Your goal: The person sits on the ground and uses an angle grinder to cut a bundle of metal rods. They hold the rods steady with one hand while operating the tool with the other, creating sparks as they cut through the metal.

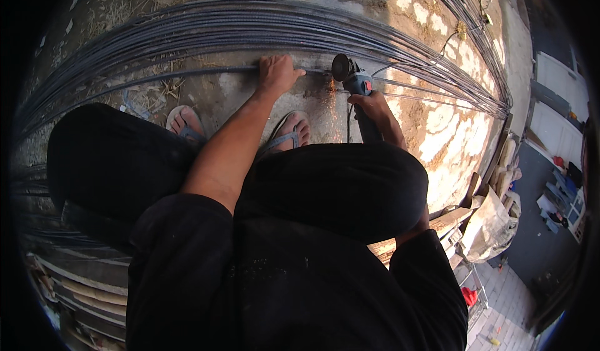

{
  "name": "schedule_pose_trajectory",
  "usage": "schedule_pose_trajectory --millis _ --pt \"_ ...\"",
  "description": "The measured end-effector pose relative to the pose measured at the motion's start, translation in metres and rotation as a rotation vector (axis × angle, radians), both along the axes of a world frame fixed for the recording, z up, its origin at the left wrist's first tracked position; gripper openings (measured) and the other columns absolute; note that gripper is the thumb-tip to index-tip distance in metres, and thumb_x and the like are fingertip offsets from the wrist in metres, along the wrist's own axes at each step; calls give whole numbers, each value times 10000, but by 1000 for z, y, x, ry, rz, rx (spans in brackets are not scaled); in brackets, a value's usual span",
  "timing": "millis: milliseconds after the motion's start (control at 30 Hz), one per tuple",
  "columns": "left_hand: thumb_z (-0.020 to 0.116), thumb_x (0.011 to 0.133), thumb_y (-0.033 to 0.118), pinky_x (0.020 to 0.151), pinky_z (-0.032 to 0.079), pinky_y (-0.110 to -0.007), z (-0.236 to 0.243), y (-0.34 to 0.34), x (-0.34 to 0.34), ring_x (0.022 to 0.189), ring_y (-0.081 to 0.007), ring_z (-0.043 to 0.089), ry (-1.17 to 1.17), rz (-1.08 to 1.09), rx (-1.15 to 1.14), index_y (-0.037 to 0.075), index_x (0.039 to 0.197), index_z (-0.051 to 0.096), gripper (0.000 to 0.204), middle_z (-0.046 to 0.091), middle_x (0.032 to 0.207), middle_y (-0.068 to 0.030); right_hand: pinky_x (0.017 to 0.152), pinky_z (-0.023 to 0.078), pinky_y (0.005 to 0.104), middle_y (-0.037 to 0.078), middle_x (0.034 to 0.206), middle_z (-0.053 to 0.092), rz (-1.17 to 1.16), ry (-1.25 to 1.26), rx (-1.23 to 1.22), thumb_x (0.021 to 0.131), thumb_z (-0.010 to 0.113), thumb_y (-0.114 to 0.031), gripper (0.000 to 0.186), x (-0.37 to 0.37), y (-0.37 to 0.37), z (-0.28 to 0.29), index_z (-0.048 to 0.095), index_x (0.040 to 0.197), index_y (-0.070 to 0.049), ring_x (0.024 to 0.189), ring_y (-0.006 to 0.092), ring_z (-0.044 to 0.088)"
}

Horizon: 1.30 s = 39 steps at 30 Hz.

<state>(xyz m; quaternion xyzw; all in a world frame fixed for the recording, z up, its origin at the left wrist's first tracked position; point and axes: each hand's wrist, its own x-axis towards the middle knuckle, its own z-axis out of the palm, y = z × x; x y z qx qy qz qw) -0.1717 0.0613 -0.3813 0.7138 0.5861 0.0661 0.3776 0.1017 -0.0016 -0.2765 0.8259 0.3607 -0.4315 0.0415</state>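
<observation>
With left hand (277, 74), clasping thin dark rod (212, 71) stretching leftward from it. With right hand (373, 106), gripping angle grinder (360, 85), holding disc (342, 67) just right of left hand. Throwing sparks (332, 101) just left of right hand, near sandalled foot (289, 135) on body side of left hand: could burn bare skin. Could kick toward left hand through disc binding. Could let rod roll through slackened left hold. Could nick rebar bundle (262, 27) beyond left hand through overreach.
</observation>
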Motion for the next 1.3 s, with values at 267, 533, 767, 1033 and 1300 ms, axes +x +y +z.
schedule_pose_trajectory --millis 267,533,767,1033,1300 --pt "803 845 468 972 429 -464 3 2 -2 1061 -341 692 27 -30 -69 16 989 768 475 748 1027 -214 800 555 402 205 917 750 11 -70 -35 687 870 -363 551 -10 5 3 764 1017 65 853 302 732" --pt "798 854 469 956 435 -456 7 5 3 1023 -339 701 18 -48 -46 20 978 769 467 749 1013 -214 798 558 393 195 904 755 -29 -28 -11 688 865 -356 525 10 -21 -5 770 1003 53 859 283 738" --pt "799 850 476 944 439 -453 9 3 -1 985 -340 713 33 -31 -29 22 938 778 463 758 959 -204 801 551 381 185 917 754 -20 52 32 713 842 -330 498 -1 -15 1 759 1004 65 851 277 725" --pt "806 842 477 947 436 -451 6 3 -2 985 -344 714 29 -25 -11 17 937 778 470 757 965 -211 831 548 391 200 950 754 -22 -10 -1 707 852 -335 522 -2 -8 -5 754 1026 66 896 286 728" --pt "803 850 465 934 438 -458 3 3 -1 993 -348 711 12 -62 -27 14 942 771 462 754 967 -216 607 525 359 118 759 705 25 0 113 762 824 -269 386 0 -30 -4 733 941 60 647 211 674"
